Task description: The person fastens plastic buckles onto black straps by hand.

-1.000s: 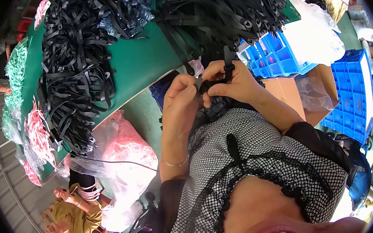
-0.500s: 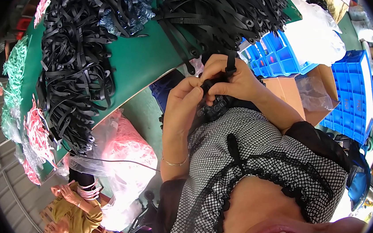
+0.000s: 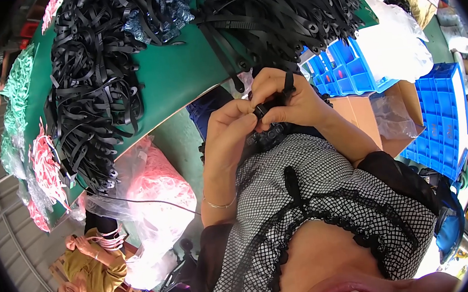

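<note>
Both hands meet in front of my body, just off the green table's near edge. Between them is a black strap, bent over itself; its ends are partly hidden by my fingers. My left hand pinches one part between thumb and fingertips. My right hand grips the other part, with a black loop standing up by its fingers. Just beyond the hands, a large heap of black straps hangs over the table edge. Below the hands, more black pieces lie against my patterned top.
Another long pile of black straps covers the left of the green table. Small clear bluish pieces lie between. Pink-filled plastic bags stand below. Blue crates and a cardboard box are right. Another person sits lower left.
My hands stay almost in place, with the strap turned slightly between the fingertips. The seated person at lower left has shifted their head and hands a little.
</note>
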`<act>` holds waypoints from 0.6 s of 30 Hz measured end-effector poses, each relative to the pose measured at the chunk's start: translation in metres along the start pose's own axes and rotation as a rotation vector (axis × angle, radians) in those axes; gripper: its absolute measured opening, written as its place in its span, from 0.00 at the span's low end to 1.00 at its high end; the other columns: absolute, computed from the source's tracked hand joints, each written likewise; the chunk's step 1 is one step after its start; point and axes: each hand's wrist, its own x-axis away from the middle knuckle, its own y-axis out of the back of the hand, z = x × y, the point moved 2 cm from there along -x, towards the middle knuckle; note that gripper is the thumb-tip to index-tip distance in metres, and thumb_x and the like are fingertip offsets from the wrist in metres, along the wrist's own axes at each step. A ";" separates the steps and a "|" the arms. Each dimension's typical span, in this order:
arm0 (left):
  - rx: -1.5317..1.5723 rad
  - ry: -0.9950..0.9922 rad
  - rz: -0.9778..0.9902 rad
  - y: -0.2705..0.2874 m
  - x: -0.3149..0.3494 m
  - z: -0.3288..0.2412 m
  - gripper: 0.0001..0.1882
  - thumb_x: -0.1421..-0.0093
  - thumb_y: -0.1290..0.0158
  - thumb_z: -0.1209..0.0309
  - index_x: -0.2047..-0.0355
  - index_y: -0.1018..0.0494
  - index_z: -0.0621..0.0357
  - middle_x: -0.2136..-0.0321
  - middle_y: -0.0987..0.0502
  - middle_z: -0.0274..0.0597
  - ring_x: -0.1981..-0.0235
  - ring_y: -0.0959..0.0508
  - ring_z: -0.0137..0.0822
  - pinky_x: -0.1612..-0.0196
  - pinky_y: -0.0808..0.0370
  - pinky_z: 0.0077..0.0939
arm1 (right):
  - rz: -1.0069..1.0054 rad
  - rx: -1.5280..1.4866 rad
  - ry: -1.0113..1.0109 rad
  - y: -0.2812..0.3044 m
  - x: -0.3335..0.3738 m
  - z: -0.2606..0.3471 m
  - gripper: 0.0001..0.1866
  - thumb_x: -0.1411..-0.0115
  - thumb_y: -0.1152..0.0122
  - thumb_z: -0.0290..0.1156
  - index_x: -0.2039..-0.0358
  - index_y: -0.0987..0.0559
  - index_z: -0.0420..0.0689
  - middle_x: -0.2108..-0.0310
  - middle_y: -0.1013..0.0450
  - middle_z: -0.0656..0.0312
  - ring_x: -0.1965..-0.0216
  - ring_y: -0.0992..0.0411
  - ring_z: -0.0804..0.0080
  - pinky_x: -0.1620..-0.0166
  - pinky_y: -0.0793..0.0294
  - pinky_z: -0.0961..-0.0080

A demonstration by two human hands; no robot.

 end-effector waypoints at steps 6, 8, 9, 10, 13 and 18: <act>0.024 -0.010 0.006 0.002 -0.001 0.002 0.10 0.49 0.51 0.73 0.68 0.29 0.67 0.75 0.25 0.42 0.74 0.26 0.27 0.67 0.30 0.17 | 0.012 0.004 -0.013 0.001 0.001 -0.002 0.13 0.55 0.33 0.32 0.70 0.24 0.40 0.68 0.33 0.62 0.68 0.34 0.77 0.65 0.36 0.83; 0.021 -0.011 0.014 0.002 -0.001 0.002 0.10 0.49 0.51 0.72 0.68 0.29 0.67 0.75 0.25 0.42 0.74 0.26 0.27 0.67 0.30 0.17 | 0.016 0.015 -0.012 0.001 0.001 -0.001 0.14 0.54 0.33 0.33 0.70 0.24 0.40 0.68 0.33 0.62 0.68 0.34 0.77 0.65 0.35 0.82; 0.012 -0.015 0.000 0.002 -0.001 0.001 0.10 0.49 0.50 0.72 0.68 0.29 0.67 0.75 0.25 0.41 0.74 0.26 0.27 0.67 0.30 0.17 | 0.026 0.046 0.014 0.001 -0.001 0.001 0.13 0.52 0.35 0.34 0.69 0.24 0.40 0.68 0.33 0.62 0.67 0.34 0.76 0.64 0.36 0.82; 0.004 -0.019 -0.013 0.001 0.000 -0.001 0.10 0.48 0.50 0.71 0.68 0.29 0.67 0.75 0.25 0.41 0.74 0.26 0.27 0.67 0.31 0.17 | 0.035 0.078 0.040 0.001 -0.002 0.002 0.13 0.50 0.38 0.35 0.69 0.24 0.39 0.68 0.33 0.61 0.67 0.34 0.76 0.63 0.36 0.81; 0.016 -0.050 -0.046 0.003 0.001 -0.002 0.10 0.48 0.49 0.71 0.68 0.29 0.66 0.76 0.25 0.40 0.74 0.26 0.27 0.68 0.31 0.17 | 0.040 0.251 0.114 0.003 -0.004 0.007 0.06 0.46 0.44 0.26 0.67 0.25 0.40 0.66 0.33 0.63 0.68 0.34 0.77 0.63 0.35 0.81; -0.005 -0.074 -0.060 0.005 0.002 0.001 0.09 0.47 0.49 0.71 0.69 0.29 0.65 0.75 0.26 0.39 0.73 0.27 0.26 0.69 0.32 0.17 | -0.205 0.329 0.021 0.006 0.005 0.020 0.07 0.41 0.51 0.28 0.70 0.26 0.38 0.70 0.32 0.63 0.74 0.35 0.80 0.68 0.36 0.84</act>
